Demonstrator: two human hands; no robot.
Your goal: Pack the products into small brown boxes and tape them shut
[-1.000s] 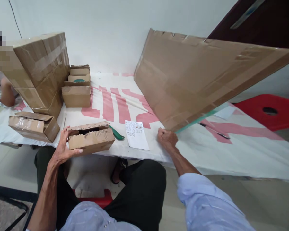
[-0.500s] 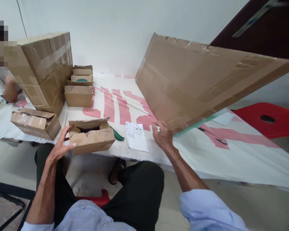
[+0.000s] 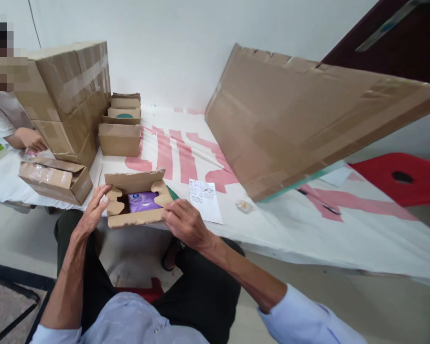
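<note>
Fingers (image 3: 99, 192) of the left hand (image 3: 90, 215) are closing around the left end of the cardboard box (image 3: 134, 220), thumb near its side flap, and they are keeping it at the near edge of the surface (image 3: 294, 234). Now the right hand (image 3: 188, 223) is joining in! Half a second ago it was over beside the white sheet (image 3: 210, 210); now its fingers are curling narrow at the box's near right corner, though whether they are pinching the cardboard or only pressing it, I cannot tell.

And look at the box: the opening is showing far wider than before, the far flap is standing up, and a purple pack (image 3: 143, 201) is coming into view between the side flaps. That change is leaving the contents exposed and, I'd judge, within easy reach. Over to the right of the sheet, a small clear-wrapped item (image 3: 244, 206) is lying where the right hand was. Just behind the box's right end, a green piece (image 3: 172, 192) is peeking out, partly hidden.
</note>
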